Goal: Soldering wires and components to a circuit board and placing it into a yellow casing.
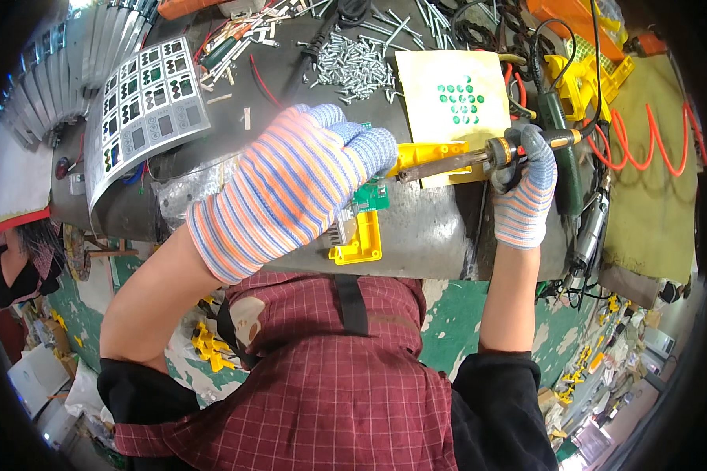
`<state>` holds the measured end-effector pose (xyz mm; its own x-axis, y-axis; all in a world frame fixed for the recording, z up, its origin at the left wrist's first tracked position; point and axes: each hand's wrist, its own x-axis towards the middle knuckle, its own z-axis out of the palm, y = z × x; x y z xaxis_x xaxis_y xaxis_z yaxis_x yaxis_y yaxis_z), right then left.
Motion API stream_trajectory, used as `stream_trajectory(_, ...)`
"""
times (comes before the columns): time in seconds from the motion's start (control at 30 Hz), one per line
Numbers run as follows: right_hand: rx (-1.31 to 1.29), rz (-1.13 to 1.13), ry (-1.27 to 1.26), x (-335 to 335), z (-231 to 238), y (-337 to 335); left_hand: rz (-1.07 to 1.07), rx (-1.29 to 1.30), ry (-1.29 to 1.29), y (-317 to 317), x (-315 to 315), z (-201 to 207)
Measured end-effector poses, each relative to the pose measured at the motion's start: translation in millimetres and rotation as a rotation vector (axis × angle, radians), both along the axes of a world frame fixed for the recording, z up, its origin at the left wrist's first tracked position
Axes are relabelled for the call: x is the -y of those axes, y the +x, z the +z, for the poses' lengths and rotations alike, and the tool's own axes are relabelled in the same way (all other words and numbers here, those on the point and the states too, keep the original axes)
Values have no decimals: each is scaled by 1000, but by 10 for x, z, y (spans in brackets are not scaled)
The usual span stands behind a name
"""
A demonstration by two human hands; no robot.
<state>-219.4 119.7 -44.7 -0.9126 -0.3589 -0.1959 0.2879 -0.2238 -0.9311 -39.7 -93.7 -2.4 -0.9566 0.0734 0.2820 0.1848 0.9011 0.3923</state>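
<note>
My right hand (526,184), in a striped knit glove, grips a soldering iron (499,151) by its black and orange handle. The iron's dark tip points left, close to the fingertips of my left hand (302,169). That hand wears a matching glove, its fingers bent together over a green circuit board (371,198); what they pinch is hidden. A finned metal heat sink (339,231) shows beside the board. Under these lies a yellow plastic housing (361,245), and another yellow plastic part (432,155) is behind the iron's tip.
A heap of screws (353,67) covers the back of the workbench (424,251). A yellow sheet with green round stickers (459,98) lies behind the iron. At left stands a printed sticker sheet (145,102). A coiled red hose (644,149) and a power screwdriver (593,228) are right.
</note>
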Motion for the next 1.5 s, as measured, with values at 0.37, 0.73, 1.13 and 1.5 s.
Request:
stream_trajectory(0.37,44,-35,-30,7,5,14,264,520,667,839,185,596)
stream_trajectory(0.73,-17,-1,-26,38,66,64,182,-193,98,199,155,98)
stream_trajectory(1.13,-1,12,-37,21,75,45,23,-21,136,7,76,94)
stream_trajectory(1.5,9,53,-44,-30,64,17,-48,-42,-151,-63,119,-97)
